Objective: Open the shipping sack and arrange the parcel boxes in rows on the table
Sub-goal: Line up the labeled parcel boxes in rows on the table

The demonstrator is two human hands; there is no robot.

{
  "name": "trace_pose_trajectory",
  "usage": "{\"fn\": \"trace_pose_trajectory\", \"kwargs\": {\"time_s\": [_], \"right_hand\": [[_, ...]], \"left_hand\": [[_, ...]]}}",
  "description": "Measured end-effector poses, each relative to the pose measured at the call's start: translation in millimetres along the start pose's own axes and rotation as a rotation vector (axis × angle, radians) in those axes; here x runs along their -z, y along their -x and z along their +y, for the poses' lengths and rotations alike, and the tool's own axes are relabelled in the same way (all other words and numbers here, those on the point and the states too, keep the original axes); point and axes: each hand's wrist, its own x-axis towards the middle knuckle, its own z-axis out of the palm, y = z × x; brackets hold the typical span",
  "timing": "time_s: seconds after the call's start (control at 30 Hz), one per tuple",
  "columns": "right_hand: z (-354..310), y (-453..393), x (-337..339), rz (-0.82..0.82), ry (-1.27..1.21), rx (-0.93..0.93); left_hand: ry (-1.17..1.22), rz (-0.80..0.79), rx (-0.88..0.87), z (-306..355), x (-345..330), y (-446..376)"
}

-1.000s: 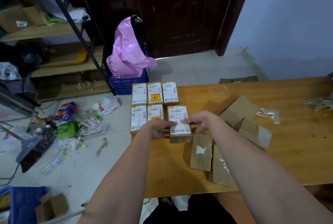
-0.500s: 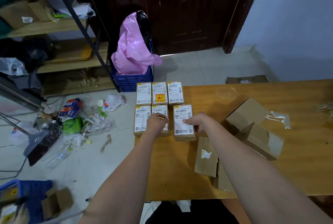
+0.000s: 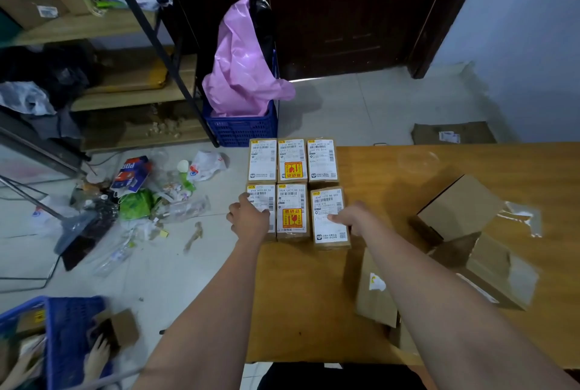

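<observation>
Several small labelled parcel boxes lie in two rows at the far left corner of the wooden table (image 3: pixel 392 176). The back row (image 3: pixel 292 160) holds three. In the front row, my left hand (image 3: pixel 249 218) rests on the left box (image 3: pixel 262 201), next to the middle box (image 3: pixel 292 210) with an orange sticker. My right hand (image 3: pixel 353 217) lies on the right box (image 3: pixel 329 217), fingers on its label and thumb at its right side; that box sits slightly askew with a small gap to the middle one. No shipping sack shows on the table.
Loose brown boxes lie to the right: one (image 3: pixel 458 207) upright, one (image 3: pixel 499 270) with clear tape, flat ones (image 3: pixel 373 292) near my right forearm. A blue crate with a pink bag (image 3: pixel 241 75) stands behind the table. Litter (image 3: pixel 138 201) covers the floor left. Shelving (image 3: pixel 94 82) stands beyond.
The sixth box has been slid forward and left into the front row beside the orange-sticker box. My left hand moved left onto the front-left box.
</observation>
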Motion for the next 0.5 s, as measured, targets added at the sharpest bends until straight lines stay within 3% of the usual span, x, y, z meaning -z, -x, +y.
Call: {"fn": "trace_pose_trajectory", "kwargs": {"time_s": [0.23, 0.5], "right_hand": [[-10, -7, -1, 0.080, 0.065, -0.010], [-14, -19, -1, 0.080, 0.108, -0.041]], "left_hand": [[0.018, -0.124, 0.073, -5, -3, -23], [0.145, -0.136, 0.087, -7, -7, -30]]}}
